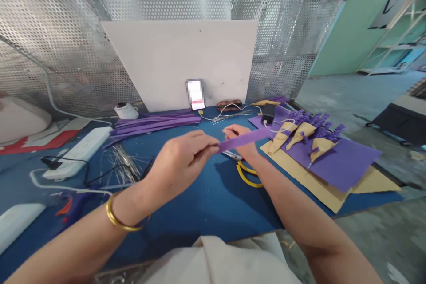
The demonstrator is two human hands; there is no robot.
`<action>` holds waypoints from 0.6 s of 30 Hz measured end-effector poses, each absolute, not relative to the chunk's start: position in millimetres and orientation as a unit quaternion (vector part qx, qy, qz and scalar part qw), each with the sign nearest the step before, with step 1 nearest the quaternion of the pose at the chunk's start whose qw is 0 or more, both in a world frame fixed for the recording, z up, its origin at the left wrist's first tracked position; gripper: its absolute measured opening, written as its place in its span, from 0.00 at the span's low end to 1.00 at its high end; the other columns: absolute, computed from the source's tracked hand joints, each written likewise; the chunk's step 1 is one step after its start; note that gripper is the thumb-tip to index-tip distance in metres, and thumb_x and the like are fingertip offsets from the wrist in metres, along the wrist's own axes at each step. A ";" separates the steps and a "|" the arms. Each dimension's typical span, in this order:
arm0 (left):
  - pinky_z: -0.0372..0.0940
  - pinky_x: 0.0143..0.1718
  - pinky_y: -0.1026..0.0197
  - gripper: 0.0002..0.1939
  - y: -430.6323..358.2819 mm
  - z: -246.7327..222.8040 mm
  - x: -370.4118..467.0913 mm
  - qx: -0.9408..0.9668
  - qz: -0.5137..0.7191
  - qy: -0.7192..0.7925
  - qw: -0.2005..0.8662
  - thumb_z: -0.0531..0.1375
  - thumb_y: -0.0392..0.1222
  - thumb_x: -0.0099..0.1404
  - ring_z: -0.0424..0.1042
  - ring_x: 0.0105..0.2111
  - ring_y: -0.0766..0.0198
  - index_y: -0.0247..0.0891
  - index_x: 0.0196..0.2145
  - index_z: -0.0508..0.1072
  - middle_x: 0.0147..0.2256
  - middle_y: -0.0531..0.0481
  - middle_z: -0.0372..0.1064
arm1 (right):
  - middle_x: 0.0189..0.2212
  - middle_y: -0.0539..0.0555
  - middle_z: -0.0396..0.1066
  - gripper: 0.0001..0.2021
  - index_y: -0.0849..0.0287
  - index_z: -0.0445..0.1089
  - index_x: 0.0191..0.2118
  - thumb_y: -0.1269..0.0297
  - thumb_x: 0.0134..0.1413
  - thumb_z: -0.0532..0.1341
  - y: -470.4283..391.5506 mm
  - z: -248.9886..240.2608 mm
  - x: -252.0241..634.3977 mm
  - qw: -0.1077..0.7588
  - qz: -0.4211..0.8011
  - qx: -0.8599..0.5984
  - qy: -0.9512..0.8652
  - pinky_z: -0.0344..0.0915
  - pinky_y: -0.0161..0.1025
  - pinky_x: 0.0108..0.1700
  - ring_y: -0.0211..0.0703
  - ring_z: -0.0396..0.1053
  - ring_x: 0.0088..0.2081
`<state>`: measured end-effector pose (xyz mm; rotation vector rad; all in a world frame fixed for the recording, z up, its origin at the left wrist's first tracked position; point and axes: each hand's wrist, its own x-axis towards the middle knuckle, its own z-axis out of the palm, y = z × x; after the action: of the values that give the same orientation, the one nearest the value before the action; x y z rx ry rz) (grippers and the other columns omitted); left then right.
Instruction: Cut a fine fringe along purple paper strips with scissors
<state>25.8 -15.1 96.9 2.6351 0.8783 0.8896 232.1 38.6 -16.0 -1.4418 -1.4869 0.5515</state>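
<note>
A thin purple paper strip (253, 136) is pinched at one end between the thumb and fingers of my left hand (181, 155). Its free part stretches to the right, passing in front of my right hand (248, 150). The fingers of my right hand are curled together just behind the strip; whatever they may hold is too small or hidden to name. Scissors with yellow handles (250, 182) lie on the blue table (203, 204) under my right hand and forearm, partly covered. Behind my left hand, more purple strips (159, 122) lie in a loose pile.
Paper-wrapped purple flower bunches (301, 135) rest on purple sheets (353, 164) and brown paper (313, 186) at right. Thin wires (123, 164), a white power strip (80, 153) and cables lie left. A phone (195, 94) leans against a white board (186, 53).
</note>
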 end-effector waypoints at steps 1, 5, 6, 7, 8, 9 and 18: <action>0.64 0.30 0.62 0.11 -19.2 88.1 24.8 0.890 0.282 0.326 0.148 0.55 0.43 0.69 0.73 0.28 0.62 0.45 0.36 0.78 0.28 0.52 0.75 | 0.43 0.54 0.74 0.11 0.61 0.72 0.47 0.59 0.67 0.60 37.2 -13.5 232.1 0.488 0.222 -0.586 -0.607 0.74 0.43 0.41 0.42 0.74 0.38; 0.63 0.29 0.61 0.09 -13.6 53.1 11.4 0.826 0.236 0.453 0.236 0.60 0.46 0.63 0.74 0.27 0.60 0.45 0.30 0.80 0.27 0.55 0.78 | 0.31 0.52 0.76 0.15 0.63 0.74 0.39 0.57 0.69 0.55 24.8 -0.3 228.7 0.521 0.209 -0.554 -0.614 0.73 0.40 0.38 0.41 0.75 0.32; 0.63 0.29 0.60 0.10 -10.6 45.5 7.6 0.810 0.238 0.476 0.245 0.59 0.47 0.63 0.73 0.27 0.59 0.45 0.30 0.80 0.26 0.55 0.78 | 0.32 0.53 0.77 0.14 0.62 0.75 0.41 0.58 0.69 0.55 20.0 3.9 227.9 0.527 0.207 -0.540 -0.622 0.73 0.40 0.41 0.42 0.76 0.35; 0.63 0.29 0.60 0.11 -8.2 38.6 4.3 0.799 0.245 0.489 0.253 0.59 0.48 0.63 0.73 0.27 0.59 0.44 0.31 0.80 0.26 0.55 0.78 | 0.35 0.53 0.78 0.13 0.60 0.74 0.44 0.60 0.69 0.54 14.9 8.3 227.3 0.534 0.202 -0.527 -0.629 0.72 0.40 0.44 0.43 0.77 0.39; 0.63 0.29 0.60 0.11 -6.3 32.7 1.9 0.788 0.252 0.499 0.257 0.60 0.49 0.63 0.73 0.27 0.59 0.45 0.31 0.81 0.27 0.55 0.79 | 0.38 0.54 0.79 0.14 0.59 0.74 0.48 0.61 0.69 0.53 9.6 12.6 227.0 0.537 0.199 -0.515 -0.638 0.71 0.40 0.46 0.43 0.77 0.42; 0.63 0.30 0.60 0.11 -5.1 27.7 0.5 0.780 0.262 0.505 0.261 0.60 0.49 0.63 0.73 0.27 0.59 0.45 0.32 0.81 0.27 0.54 0.79 | 0.39 0.54 0.79 0.14 0.58 0.74 0.48 0.61 0.70 0.52 4.5 16.4 226.7 0.535 0.196 -0.505 -0.649 0.71 0.40 0.47 0.43 0.76 0.43; 0.68 0.35 0.60 0.10 -5.1 10.5 9.8 0.775 0.289 0.462 0.321 0.57 0.44 0.65 0.76 0.31 0.59 0.46 0.33 0.80 0.32 0.53 0.80 | 0.36 0.52 0.80 0.03 0.54 0.77 0.37 0.63 0.58 0.68 -15.8 5.9 206.1 0.399 0.146 -0.460 -0.779 0.54 0.50 0.61 0.48 0.74 0.47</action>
<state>9.8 -5.1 10.5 2.0360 1.2141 0.7588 206.1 -15.8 5.9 -1.1647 -1.9717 0.3700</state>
